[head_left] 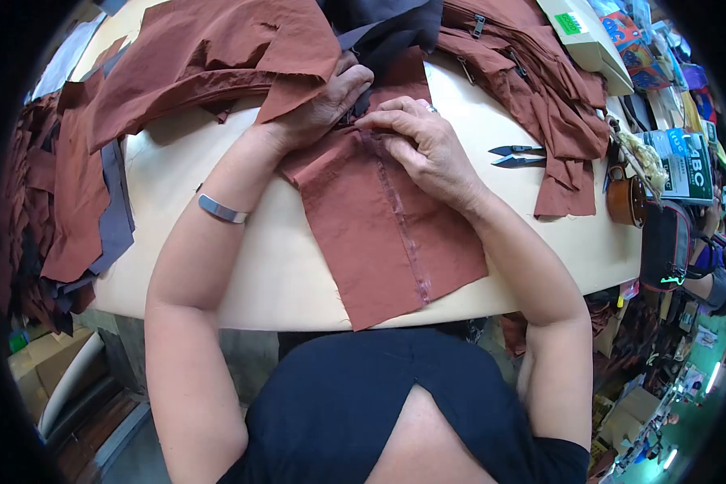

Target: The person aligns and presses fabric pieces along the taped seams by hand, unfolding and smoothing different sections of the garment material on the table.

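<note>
A rust-brown fabric panel (339, 234) lies on the pale table, its lower corner at the front edge. A dark seam with whitish, purplish marks runs down its length. My right hand (431, 149) is closed in a pinch on the panel's upper part, at the top of the seam. Beside it, my left hand (331, 101) is closed on the gathered upper edge of the same panel; its fingertips are partly hidden. Another brown fabric piece (218, 40) drapes over the left wrist area. Dark fabric (395, 32) lies just beyond both hands.
Thread snips (518, 156) lie right of the panel. A brown garment piece with zippers (508, 81) spreads behind them. Layered brown and grey fabric (73, 194) hangs over the table's left side. A brown round container (626, 200) and a dark bag (664, 242) stand at the right edge.
</note>
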Tool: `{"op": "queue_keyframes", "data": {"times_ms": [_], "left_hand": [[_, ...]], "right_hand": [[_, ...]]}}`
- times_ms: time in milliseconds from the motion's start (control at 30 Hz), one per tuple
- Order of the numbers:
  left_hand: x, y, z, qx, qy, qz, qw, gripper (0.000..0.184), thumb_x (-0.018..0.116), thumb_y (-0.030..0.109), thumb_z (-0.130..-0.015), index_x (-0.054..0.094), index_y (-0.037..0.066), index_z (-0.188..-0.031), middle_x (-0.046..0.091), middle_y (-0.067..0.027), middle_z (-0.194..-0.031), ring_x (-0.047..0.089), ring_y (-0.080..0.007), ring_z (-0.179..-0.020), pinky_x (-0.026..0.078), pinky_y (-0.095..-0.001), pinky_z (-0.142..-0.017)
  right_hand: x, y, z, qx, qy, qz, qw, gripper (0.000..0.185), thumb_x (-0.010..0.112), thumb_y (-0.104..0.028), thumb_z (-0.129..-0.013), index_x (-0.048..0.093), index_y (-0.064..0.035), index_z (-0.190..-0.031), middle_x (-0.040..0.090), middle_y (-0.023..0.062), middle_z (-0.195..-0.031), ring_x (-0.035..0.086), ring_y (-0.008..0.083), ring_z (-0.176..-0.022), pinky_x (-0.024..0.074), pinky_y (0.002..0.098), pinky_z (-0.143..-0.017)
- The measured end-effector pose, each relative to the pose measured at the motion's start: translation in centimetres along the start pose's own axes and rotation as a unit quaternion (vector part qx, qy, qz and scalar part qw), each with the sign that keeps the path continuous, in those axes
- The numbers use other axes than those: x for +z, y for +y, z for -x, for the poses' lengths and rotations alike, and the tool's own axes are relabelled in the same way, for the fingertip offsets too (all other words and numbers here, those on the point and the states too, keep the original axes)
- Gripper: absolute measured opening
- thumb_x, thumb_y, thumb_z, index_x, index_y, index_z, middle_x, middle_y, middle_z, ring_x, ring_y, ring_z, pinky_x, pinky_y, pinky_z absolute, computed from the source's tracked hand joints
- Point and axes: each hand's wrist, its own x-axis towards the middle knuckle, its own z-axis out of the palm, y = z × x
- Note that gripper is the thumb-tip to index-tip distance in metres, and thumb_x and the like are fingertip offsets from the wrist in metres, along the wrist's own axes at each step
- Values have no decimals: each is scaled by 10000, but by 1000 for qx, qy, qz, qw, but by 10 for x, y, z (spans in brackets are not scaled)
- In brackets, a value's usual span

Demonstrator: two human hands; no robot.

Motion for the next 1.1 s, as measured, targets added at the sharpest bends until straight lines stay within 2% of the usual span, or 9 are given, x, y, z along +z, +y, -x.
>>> {"op": "queue_keyframes", "data": {"times_ms": [100, 300, 400, 600, 700, 800, 900, 1000, 1100], "left_hand": [[-1, -9, -5, 59, -24, -26, 998, 166, 529, 152, -905, 555, 54, -1037, 518, -92, -988, 549, -249, -887, 448, -317, -773], [1, -19, -11, 67, -37, -24, 997, 203, 544, 198, -902, 555, 51, -1042, 514, -99, -986, 552, -258, -868, 460, -317, -753], [0, -18, -11, 66, -41, -12, 997, 209, 541, 201, -907, 554, 40, -1039, 512, -108, -982, 553, -256, -868, 459, -318, -748], [4, -21, -10, 87, -15, 16, 996, 201, 532, 188, -913, 540, 28, -1033, 502, -115, -965, 545, -254, -847, 450, -325, -742], [6, -23, -11, 98, -10, 5, 995, 191, 526, 180, -916, 536, 29, -1033, 497, -111, -959, 539, -253, -837, 446, -324, -747], [0, -19, -11, 86, -20, -34, 995, 189, 527, 179, -915, 536, 29, -1031, 498, -115, -961, 539, -258, -841, 446, -324, -749], [3, -20, -11, 100, -8, -42, 994, 184, 531, 179, -913, 538, 34, -1026, 505, -118, -957, 543, -264, -835, 450, -324, -742], [7, -23, -11, 111, 9, -11, 994, 173, 533, 176, -912, 543, 39, -1017, 512, -116, -947, 549, -267, -828, 453, -326, -733], [4, -19, -12, 112, 10, -12, 994, 165, 532, 171, -912, 547, 40, -1010, 516, -115, -938, 553, -266, -819, 454, -329, -726]], "right_hand": [[3, 0, 0, 1, -5, 28, 1000, 230, 570, -70, -780, 676, -115, -980, 580, 72, -915, 528, 249, -823, 418, 341, -740], [8, -5, 1, 12, -48, 140, 989, 240, 566, -173, -797, 680, -125, -1002, 542, 55, -1044, 503, 246, -912, 379, 378, -796], [7, -2, 1, 12, -50, 107, 993, 245, 563, -185, -799, 679, -121, -1005, 531, 60, -1062, 498, 245, -928, 374, 381, -809], [10, -3, 4, -5, -29, 109, 994, 243, 559, -145, -783, 682, -117, -990, 516, 57, -1139, 475, 242, -985, 359, 368, -844], [-7, -12, 16, -27, -78, 119, 989, 286, 534, -46, -767, 674, -83, -1014, 502, 96, -1147, 466, 261, -1004, 365, 370, -902], [-15, -17, 33, -38, -118, 89, 988, 314, 526, -15, -750, 676, -97, -1013, 495, 93, -1154, 463, 261, -1011, 358, 367, -910], [-13, -24, 29, 25, -112, 67, 991, 329, 530, 2, -751, 674, -111, -1024, 501, 86, -1125, 462, 253, -998, 355, 356, -887], [-5, -24, 25, -4, -83, 146, 986, 353, 546, 11, -761, 645, -116, -1075, 503, 70, -1071, 465, 242, -960, 348, 342, -844], [-11, -26, 31, -37, -96, 155, 983, 358, 555, 4, -753, 641, -116, -1079, 514, 63, -1048, 477, 232, -926, 347, 350, -852]]}}
